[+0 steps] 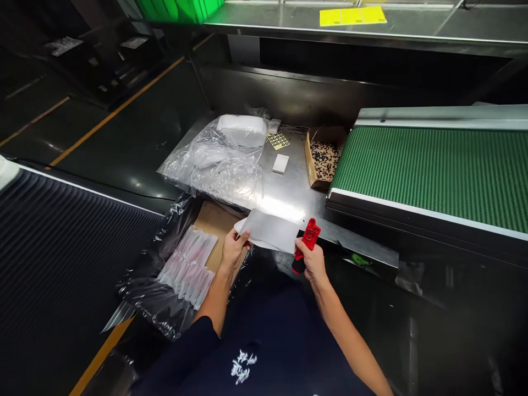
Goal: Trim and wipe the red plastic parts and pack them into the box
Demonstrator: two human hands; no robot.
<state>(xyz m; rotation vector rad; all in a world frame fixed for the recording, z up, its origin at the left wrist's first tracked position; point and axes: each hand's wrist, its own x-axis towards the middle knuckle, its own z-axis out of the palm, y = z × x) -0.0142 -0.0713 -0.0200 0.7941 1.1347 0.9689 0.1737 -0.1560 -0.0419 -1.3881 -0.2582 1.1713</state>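
My left hand (pixel 234 248) pinches the left end of a flat translucent plastic pouch (pixel 270 231) held over the front edge of the steel table (pixel 289 192). My right hand (pixel 311 259) grips a red and black hand tool (pixel 306 242) and also touches the pouch's right end. Below my left hand stands a cardboard box (pixel 214 220) lined with clear film, holding several packed white pouches (pixel 190 267).
A crumpled clear bag with white items (pixel 223 154) lies on the table's left. A yellow sticker sheet (pixel 278 140), a small white block (pixel 281 163) and a cardboard tray of small black parts (pixel 324 159) sit behind. A green conveyor belt (pixel 433 170) runs on the right.
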